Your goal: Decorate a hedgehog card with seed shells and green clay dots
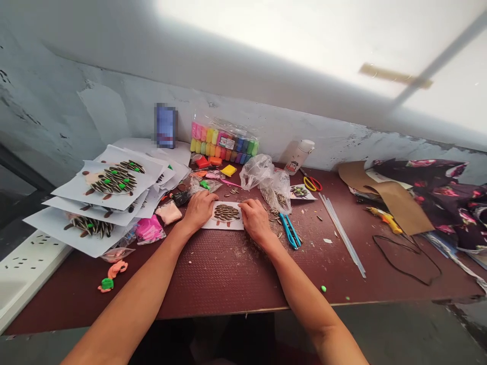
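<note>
Left hand (pixel 198 209) and right hand (pixel 257 220) hide — partly — a white card (pixel 236 226).

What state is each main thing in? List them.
White rectangular seeded paper card: flat
Left hand: touching card
Right hand: touching card
White cylindrical bottle: upright, capped
White paper sheets: stacked, overlapping
Turquoise plastic cutter: lying, blade unclear
Red and yellow scissors: lying

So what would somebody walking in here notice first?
Probably the small seed-covered card at the middle of the table, with the left hand at its left edge and the right hand at its right. Next might be the bright multicoloured packets against the wall behind it. The untidy stack of white sheets on the left, its top one bearing a seed design with green spots, also stands out.
</note>
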A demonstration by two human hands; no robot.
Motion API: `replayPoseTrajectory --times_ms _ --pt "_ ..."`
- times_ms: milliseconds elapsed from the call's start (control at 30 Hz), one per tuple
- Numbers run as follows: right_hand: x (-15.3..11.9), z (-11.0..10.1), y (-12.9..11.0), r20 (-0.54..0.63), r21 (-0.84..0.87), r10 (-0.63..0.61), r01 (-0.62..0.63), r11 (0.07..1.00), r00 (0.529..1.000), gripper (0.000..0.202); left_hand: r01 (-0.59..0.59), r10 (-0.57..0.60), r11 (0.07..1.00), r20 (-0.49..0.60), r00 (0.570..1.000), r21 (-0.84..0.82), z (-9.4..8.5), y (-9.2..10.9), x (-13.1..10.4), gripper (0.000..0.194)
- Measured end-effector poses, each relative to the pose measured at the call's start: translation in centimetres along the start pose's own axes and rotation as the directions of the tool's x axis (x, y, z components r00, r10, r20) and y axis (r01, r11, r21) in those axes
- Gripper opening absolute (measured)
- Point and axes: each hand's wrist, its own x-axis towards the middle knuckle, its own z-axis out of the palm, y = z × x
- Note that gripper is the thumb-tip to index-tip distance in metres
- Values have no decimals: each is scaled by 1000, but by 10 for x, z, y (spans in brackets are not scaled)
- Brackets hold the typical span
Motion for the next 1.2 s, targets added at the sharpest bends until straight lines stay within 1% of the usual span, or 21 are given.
replayPoseTrajectory --times_ms 133,233,367,533,733,867,1033,1200 --pt "3 7 6 -10 51 -17 17 999 1000 33 5 -5 1000 11 1000 5 -1 2 2 29" --pt "9 9 8 -19 89 -15 16 996 1000 31 12 -12 1000 8 1000 11 -2 3 4 29" --pt "21 9 6 14 103 -31 29 994 999 28 7 -7 1000 0 1000 10 -2 3 5 28" --pt "45 4 2 40 66 -60 58 996 997 28 -8 8 1000 -6 1000 23 -2 3 6 27" --pt "74 4 -2 77 -64 35 -30 998 996 27 -6 6 1000 -9 1000 -2 -3 4 6 27" --pt "78 7 -1 91 -131 58 -46 990 994 24 -1 1 1000 -8 1000 -18 -3 5 7 28" --pt "79 8 -1 117 -147 52 -35 989 992 19 1 -1 1000 -15 1000 2 0 4 7 29" --pt "85 9 -8 140 -166 49 -25 986 989 22 -1 1 1000 -10 1000 9 0 4 7 28"
